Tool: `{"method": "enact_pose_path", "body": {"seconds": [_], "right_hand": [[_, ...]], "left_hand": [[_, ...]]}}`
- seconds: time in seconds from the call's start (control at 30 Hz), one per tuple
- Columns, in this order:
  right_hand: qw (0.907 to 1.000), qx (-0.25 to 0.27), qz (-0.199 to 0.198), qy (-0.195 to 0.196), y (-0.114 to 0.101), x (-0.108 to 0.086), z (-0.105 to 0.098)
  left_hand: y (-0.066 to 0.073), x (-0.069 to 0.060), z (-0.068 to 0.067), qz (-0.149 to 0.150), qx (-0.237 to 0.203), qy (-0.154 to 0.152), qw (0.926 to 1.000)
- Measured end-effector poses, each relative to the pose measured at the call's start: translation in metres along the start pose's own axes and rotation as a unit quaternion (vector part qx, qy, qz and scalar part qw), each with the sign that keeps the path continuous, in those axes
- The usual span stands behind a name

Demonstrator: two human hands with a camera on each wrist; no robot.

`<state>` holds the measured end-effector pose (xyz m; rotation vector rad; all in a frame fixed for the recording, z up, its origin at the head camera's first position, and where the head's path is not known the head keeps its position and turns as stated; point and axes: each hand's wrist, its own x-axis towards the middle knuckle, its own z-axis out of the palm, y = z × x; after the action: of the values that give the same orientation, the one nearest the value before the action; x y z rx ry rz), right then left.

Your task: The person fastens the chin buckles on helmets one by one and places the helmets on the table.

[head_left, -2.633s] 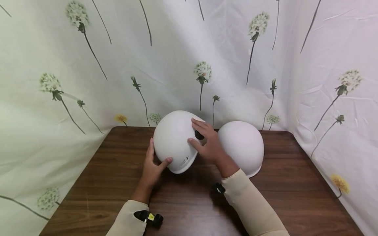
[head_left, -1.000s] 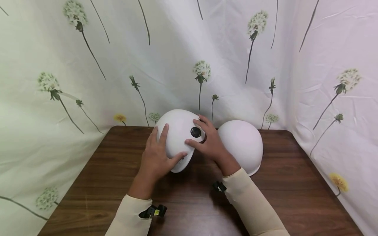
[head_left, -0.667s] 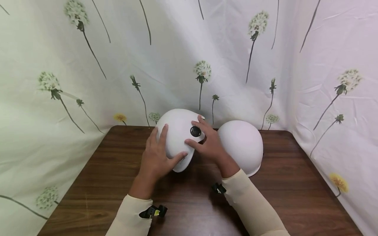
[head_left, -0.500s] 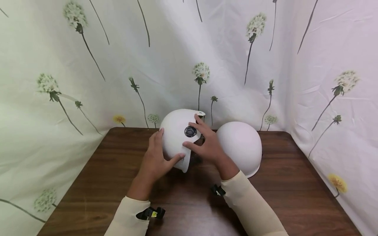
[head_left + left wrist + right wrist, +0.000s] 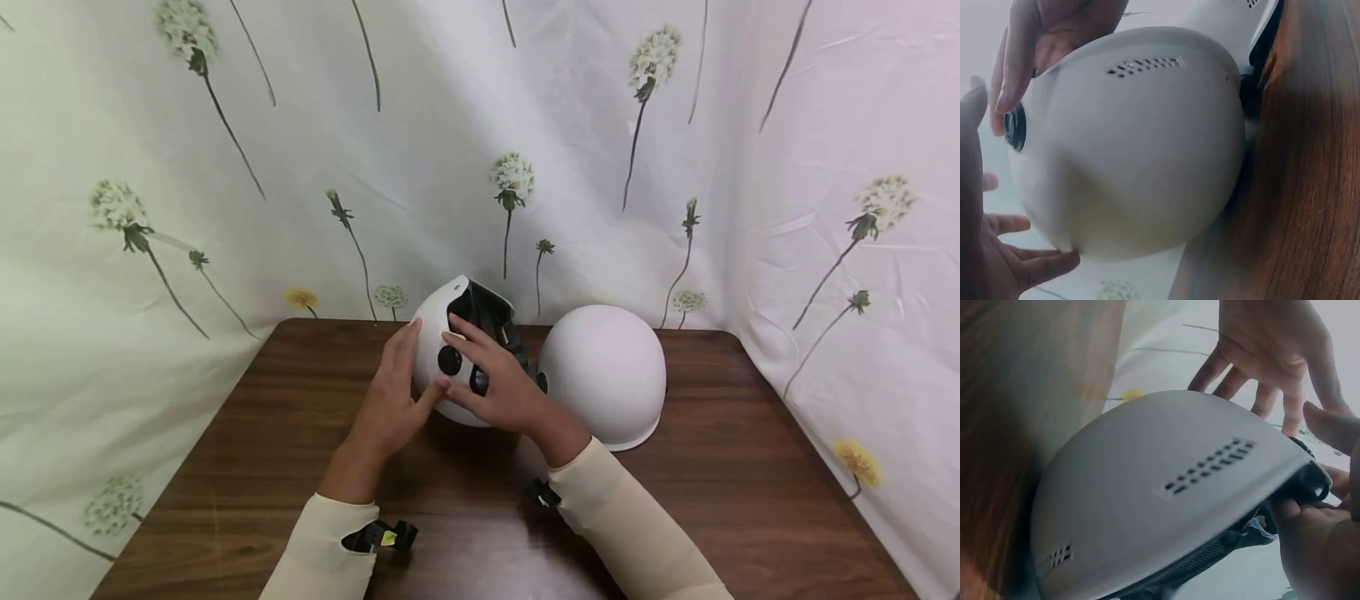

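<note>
A white helmet (image 5: 427, 333) with a round black knob (image 5: 450, 360) lies tilted on the wooden table in the head view, its dark inside turned to the right. My left hand (image 5: 386, 396) rests on its left side with the fingers spread. My right hand (image 5: 498, 387) grips the rim beside the knob, the thumb close to the left thumb. In the left wrist view the helmet shell (image 5: 1141, 137) shows a patch of small vent holes. The right wrist view shows the shell (image 5: 1141, 444) with fingers of my right hand (image 5: 1319, 537) at its rim.
A second white helmet (image 5: 603, 375) sits dome up on the table (image 5: 750, 492), just right of the first, close to my right wrist. Behind the table hangs a white cloth (image 5: 450, 167) printed with dandelions.
The helmet has turned so that its knob has moved left and its dark inside now shows. My right hand has moved left with it, while the left hand stays at the left side.
</note>
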<state>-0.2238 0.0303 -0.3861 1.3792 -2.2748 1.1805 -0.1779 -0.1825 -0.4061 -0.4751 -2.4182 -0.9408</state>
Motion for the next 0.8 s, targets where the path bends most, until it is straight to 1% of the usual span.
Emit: {"method": "enact_pose_path", "body": {"seconds": [0.07,0.2,0.27,0.37,0.5,0.6,0.7,0.8], "right_hand": [[0.9997,0.018,0.004,-0.013,-0.002,0.000,0.003],[0.9970,0.065,0.011,-0.042,-0.005,0.000,0.005],[0.9948,0.076,0.024,-0.063,-0.004,0.000,0.007],[0.9895,0.091,0.056,-0.097,-0.002,-0.001,0.010],[0.9855,0.074,0.083,-0.128,0.000,-0.002,0.012],[0.9841,0.062,0.090,-0.140,0.001,-0.002,0.011],[0.9834,0.050,0.103,-0.141,0.002,-0.002,0.007],[0.9846,0.028,0.115,-0.128,0.003,-0.002,0.001]], "left_hand": [[-0.001,0.001,-0.001,-0.006,-0.007,-0.002,1.0000],[-0.003,0.001,-0.004,-0.012,-0.022,0.005,0.9997],[-0.004,0.001,-0.006,-0.017,-0.022,0.006,0.9996],[-0.007,0.001,-0.006,-0.035,-0.017,0.004,0.9992],[-0.011,0.002,-0.005,-0.051,-0.012,0.010,0.9986],[-0.014,0.003,-0.006,-0.059,-0.012,0.013,0.9981],[-0.018,0.003,-0.007,-0.070,-0.020,0.009,0.9973],[-0.021,0.002,-0.010,-0.086,-0.036,0.004,0.9956]]}}
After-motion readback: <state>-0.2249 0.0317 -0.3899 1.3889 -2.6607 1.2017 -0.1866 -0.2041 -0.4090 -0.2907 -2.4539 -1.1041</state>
